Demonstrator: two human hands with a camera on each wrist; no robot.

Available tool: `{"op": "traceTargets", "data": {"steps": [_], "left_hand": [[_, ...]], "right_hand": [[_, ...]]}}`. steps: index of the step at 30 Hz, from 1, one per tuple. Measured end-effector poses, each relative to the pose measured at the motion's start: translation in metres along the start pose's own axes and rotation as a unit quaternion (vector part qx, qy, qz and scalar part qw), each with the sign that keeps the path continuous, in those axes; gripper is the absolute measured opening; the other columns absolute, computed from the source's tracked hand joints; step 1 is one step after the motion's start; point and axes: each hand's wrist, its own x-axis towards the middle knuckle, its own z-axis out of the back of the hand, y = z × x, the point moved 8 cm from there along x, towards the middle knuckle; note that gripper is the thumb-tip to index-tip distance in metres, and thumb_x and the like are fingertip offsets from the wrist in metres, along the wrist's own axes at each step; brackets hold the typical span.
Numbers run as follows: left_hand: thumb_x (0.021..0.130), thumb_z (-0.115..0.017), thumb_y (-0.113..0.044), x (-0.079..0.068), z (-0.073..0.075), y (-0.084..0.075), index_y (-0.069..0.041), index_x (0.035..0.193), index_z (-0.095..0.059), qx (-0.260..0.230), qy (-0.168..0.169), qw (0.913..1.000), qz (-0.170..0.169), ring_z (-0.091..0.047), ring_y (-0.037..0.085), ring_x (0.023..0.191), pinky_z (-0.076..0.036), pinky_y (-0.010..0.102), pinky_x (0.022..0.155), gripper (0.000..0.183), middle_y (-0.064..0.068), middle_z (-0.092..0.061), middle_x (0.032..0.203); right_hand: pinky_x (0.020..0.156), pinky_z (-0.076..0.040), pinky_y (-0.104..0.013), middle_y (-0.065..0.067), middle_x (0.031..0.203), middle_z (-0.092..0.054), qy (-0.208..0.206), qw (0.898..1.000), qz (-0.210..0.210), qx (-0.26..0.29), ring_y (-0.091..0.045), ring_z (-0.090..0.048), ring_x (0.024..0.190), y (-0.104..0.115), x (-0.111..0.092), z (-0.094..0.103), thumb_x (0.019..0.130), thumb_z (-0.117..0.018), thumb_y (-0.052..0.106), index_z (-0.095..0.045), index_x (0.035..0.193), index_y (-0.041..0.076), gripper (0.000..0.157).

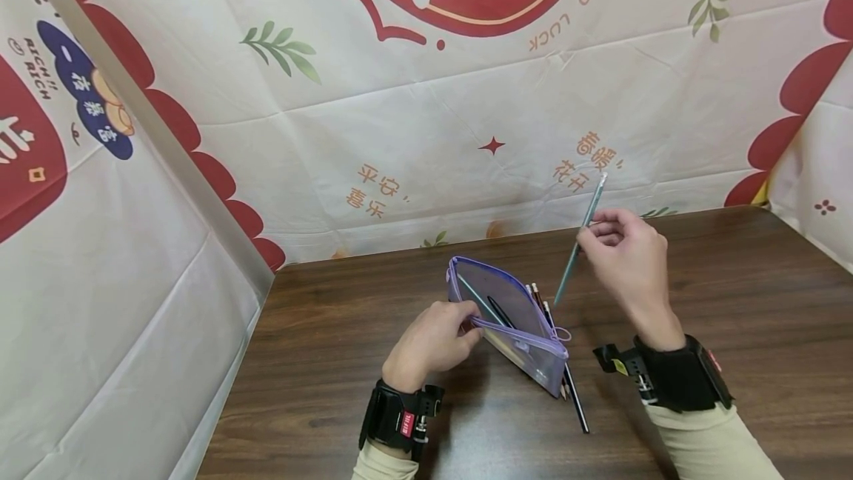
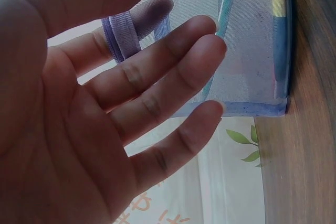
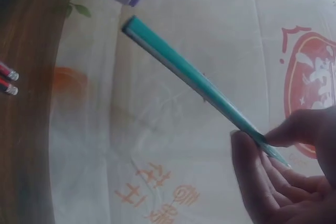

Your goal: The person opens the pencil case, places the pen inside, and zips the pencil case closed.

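Observation:
A purple mesh pencil pouch [image 1: 533, 361] stands on the table with its zipped top spread apart. My left hand [image 1: 433, 339] pinches the pouch's near zipper edge between thumb and index finger; in the left wrist view the other fingers [image 2: 202, 64] extend along the mesh. Through the mesh show a teal pencil [image 2: 227, 3] and a yellow-and-blue item [image 2: 280, 35], and a black pen [image 1: 500, 311] lies inside. Up to the right of the pouch, my right hand [image 1: 626, 261] pinches another teal pencil [image 1: 580, 250] near its upper part, its flat dark end pointing down.
Several pencils [image 1: 578, 406] lie on the brown wooden table [image 1: 320, 361] along the pouch's right side, partly hidden by it. A printed white cloth [image 1: 426, 169] hangs behind the table, and a covered panel [image 1: 166, 280] rises at the left.

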Motion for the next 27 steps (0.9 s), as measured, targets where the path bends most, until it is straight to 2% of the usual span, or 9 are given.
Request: {"op": "traceTargets", "data": {"steps": [5, 9, 16, 21, 27], "left_hand": [[0.088, -0.062, -0.021, 0.0, 0.0, 0.0, -0.016, 0.086, -0.063, 0.0, -0.001, 1.0, 0.002, -0.045, 0.003, 0.053, -0.036, 0.018, 0.045, 0.006, -0.006, -0.055, 0.068], [0.088, -0.063, -0.02, 0.0, 0.0, 0.0, -0.014, 0.087, -0.064, 0.004, -0.002, 1.0, -0.003, -0.044, 0.003, 0.053, -0.036, 0.018, 0.046, 0.006, -0.005, -0.056, 0.068], [0.087, -0.063, -0.018, 0.0, 0.001, -0.001, -0.013, 0.088, -0.065, 0.003, -0.003, 1.0, -0.006, -0.044, 0.002, 0.053, -0.036, 0.018, 0.046, 0.005, -0.005, -0.056, 0.068], [0.088, -0.063, -0.018, 0.0, 0.0, 0.0, -0.013, 0.088, -0.064, 0.002, -0.001, 1.0, -0.005, -0.045, 0.003, 0.053, -0.036, 0.018, 0.046, 0.005, -0.005, -0.057, 0.068], [0.088, -0.062, -0.019, 0.001, -0.001, 0.0, -0.013, 0.089, -0.064, 0.0, 0.004, 1.0, -0.004, -0.044, 0.003, 0.053, -0.036, 0.018, 0.046, 0.006, -0.004, -0.056, 0.068]], "right_hand": [[0.051, -0.045, -0.004, 0.01, 0.074, -0.061, -0.022, 0.998, -0.011, 0.056, 0.008, -0.057, 0.056, 0.003, -0.001, 0.005, 0.082, -0.063, 0.008, -0.065, 0.1, -0.001, 0.02], [0.05, -0.048, -0.006, 0.017, 0.073, -0.06, -0.016, 0.996, -0.019, 0.09, 0.006, -0.06, 0.055, 0.007, -0.004, 0.005, 0.083, -0.063, 0.007, -0.063, 0.102, -0.001, 0.02], [0.053, -0.05, -0.007, 0.012, 0.073, -0.062, -0.006, 0.99, 0.013, 0.142, 0.002, -0.062, 0.057, 0.028, -0.011, 0.0, 0.081, -0.066, 0.002, -0.062, 0.098, -0.004, 0.019], [0.058, -0.049, -0.005, 0.004, 0.077, -0.062, 0.019, 0.991, 0.042, 0.128, 0.003, -0.061, 0.063, 0.038, -0.017, -0.009, 0.08, -0.067, 0.0, -0.062, 0.097, -0.006, 0.019], [0.06, -0.047, -0.003, -0.014, 0.079, -0.067, 0.06, 0.989, 0.087, 0.108, 0.003, -0.058, 0.066, 0.046, -0.023, -0.022, 0.078, -0.067, -0.003, -0.063, 0.095, -0.006, 0.017]]}}
